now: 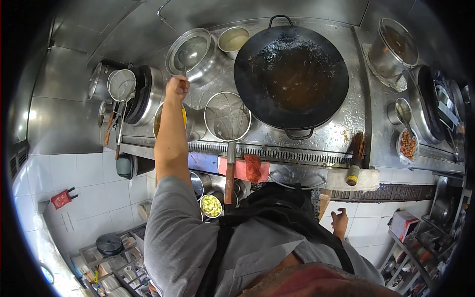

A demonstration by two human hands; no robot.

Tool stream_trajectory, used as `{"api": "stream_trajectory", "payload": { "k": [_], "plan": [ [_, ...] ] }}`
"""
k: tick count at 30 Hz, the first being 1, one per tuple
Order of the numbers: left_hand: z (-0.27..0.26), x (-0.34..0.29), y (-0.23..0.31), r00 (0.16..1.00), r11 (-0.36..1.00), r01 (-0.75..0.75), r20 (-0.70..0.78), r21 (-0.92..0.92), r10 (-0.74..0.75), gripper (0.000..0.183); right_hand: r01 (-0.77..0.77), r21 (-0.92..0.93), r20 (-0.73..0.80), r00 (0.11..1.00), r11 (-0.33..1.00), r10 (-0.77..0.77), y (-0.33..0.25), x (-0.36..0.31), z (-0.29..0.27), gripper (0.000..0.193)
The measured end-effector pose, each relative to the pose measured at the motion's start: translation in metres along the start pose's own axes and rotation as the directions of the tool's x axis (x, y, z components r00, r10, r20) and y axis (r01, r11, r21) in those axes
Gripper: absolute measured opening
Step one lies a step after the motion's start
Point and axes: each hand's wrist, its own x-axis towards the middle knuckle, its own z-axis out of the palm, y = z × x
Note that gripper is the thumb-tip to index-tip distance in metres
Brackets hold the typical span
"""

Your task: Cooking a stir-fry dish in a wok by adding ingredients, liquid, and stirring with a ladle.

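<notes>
My left arm reaches forward over the stove. At the near rim of a steel pot (173, 59) holding clear liquid, my left hand (178, 87) is closed around what looks like a thin handle that slants into the pot; the tool's far end is hard to make out. Beneath that forearm stands another pot, partly hidden, with something yellow (184, 117) in it. My right hand (340, 222) hangs low beside my body, its fingers loosely bent and apart, with nothing in it. A large black wok (292, 74) with brownish liquid sits right of the pot.
A wire skimmer (227, 116) lies nearby, its wooden handle over the stove's front edge. A bamboo brush (355, 158) rests by a folded cloth (366, 179). A small pot (233, 40) stands behind. Below are chopped green pieces (211, 206); at right, a bowl of nuts (407, 146).
</notes>
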Motion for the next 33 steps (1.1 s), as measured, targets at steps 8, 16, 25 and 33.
{"api": "stream_trajectory", "payload": {
  "k": [8,16,25,33],
  "plan": [
    [-0.037,-0.083,0.02,0.906,0.551,0.242,0.389,-0.799,0.167,0.023,0.504,0.043,-0.425,0.791,0.863,-0.441,-0.092,-0.021,-0.067,0.02],
    [-0.022,-0.197,0.049,0.823,0.61,0.308,0.526,-0.73,0.214,0.041,0.477,-0.43,-0.199,0.779,0.767,-0.595,-0.172,0.061,-0.068,0.055],
    [0.057,-0.265,0.028,0.755,0.65,0.419,0.641,-0.634,0.14,0.043,0.275,-0.335,-0.271,0.888,0.901,-0.371,-0.154,0.116,-0.046,0.076],
    [0.141,-0.267,-0.051,0.951,0.983,-0.116,0.302,0.141,0.069,0.023,0.18,0.752,-0.022,0.968,0.635,-0.249,-0.194,0.036,-0.114,0.065]
  ]
}}
